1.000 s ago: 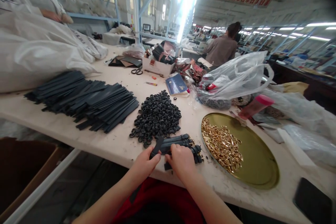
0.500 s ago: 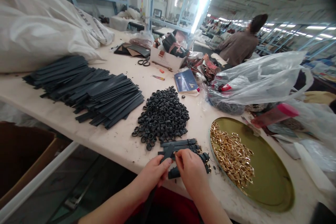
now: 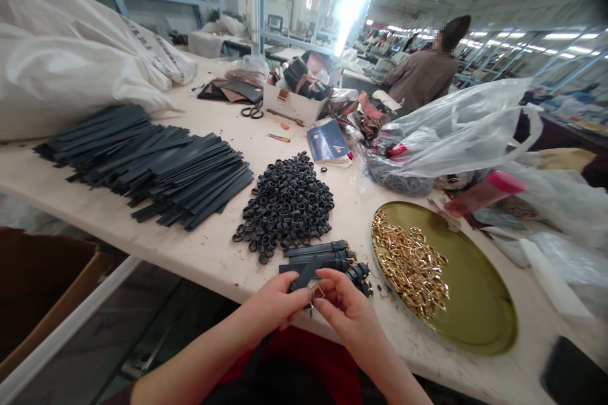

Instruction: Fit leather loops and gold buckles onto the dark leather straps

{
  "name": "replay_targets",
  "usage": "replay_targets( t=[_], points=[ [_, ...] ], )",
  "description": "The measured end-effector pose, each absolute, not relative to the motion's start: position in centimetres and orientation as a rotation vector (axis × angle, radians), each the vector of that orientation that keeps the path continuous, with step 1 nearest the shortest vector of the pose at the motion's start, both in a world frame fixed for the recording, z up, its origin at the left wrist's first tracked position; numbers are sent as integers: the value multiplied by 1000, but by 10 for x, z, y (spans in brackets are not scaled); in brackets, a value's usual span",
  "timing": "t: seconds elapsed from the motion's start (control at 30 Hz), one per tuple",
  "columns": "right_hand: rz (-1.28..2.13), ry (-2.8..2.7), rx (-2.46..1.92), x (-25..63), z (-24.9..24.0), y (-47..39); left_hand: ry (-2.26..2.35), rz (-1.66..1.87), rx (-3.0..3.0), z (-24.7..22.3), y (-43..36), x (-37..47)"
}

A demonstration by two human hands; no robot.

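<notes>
My left hand (image 3: 278, 300) is closed around a dark strap (image 3: 306, 271), whose end sticks up past the thumb. Thumb and fingers of my right hand (image 3: 349, 307) pinch a gold buckle (image 3: 317, 292) at the strap. Whether the strap runs through the buckle is hidden by the fingers. Just beyond my hands lie several dark straps fitted with buckles (image 3: 318, 255). Farther off is a heap of small dark loops (image 3: 287, 202). Loose gold buckles (image 3: 411, 266) fill the left side of a round olive tray (image 3: 479, 310) on my right.
Flat dark straps (image 3: 156, 164) are piled at the left, beside a big white sack (image 3: 71, 57). Scissors (image 3: 252, 112), a blue booklet (image 3: 329, 141), a box (image 3: 292, 103) and plastic bags (image 3: 441, 133) lie farther back. A dark object (image 3: 574, 370) sits at right. A person (image 3: 422, 76) is beyond.
My right hand has opened out slightly, and the gold buckle now shows between its fingers and the strap. The view has shifted a little, and the dark object at lower right shows more.
</notes>
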State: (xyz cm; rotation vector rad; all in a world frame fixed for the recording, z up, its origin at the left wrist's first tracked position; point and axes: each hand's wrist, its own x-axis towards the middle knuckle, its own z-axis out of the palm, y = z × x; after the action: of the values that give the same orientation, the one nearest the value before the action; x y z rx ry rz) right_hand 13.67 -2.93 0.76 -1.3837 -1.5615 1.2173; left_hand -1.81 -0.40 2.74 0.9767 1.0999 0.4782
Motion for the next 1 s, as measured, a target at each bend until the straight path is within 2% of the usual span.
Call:
replay_targets(
  t=[0.1, 0.3, 0.4, 0.5, 0.7, 0.9, 1.0],
  points=[
    [1366, -1313, -1331, 139, 12, -31, 1088, 485, 1104, 29, -10, -17],
    [1552, -481, -1102, 138, 22, -40, 1140, 498, 1569, 33, -29, -22],
    [1689, -318, -1017, 130, 22, -49, 1136, 442, 1791, 40, -35, -21],
    [1683, -360, -1008, 121, 19, -61, 1095, 445, 1814, 47, -38, -16],
    [1250, -851, -1216, 120, 13, -73, 1047, 481, 1504, 47, -46, -12],
    [1447, -773, -1172, 121, 9, -72, 958, 460, 1216, 40, -45, -11],
    [1418, -818, -1199, 121, 11, -68, 966, 487, 1133, 39, -41, -9]
  ],
)
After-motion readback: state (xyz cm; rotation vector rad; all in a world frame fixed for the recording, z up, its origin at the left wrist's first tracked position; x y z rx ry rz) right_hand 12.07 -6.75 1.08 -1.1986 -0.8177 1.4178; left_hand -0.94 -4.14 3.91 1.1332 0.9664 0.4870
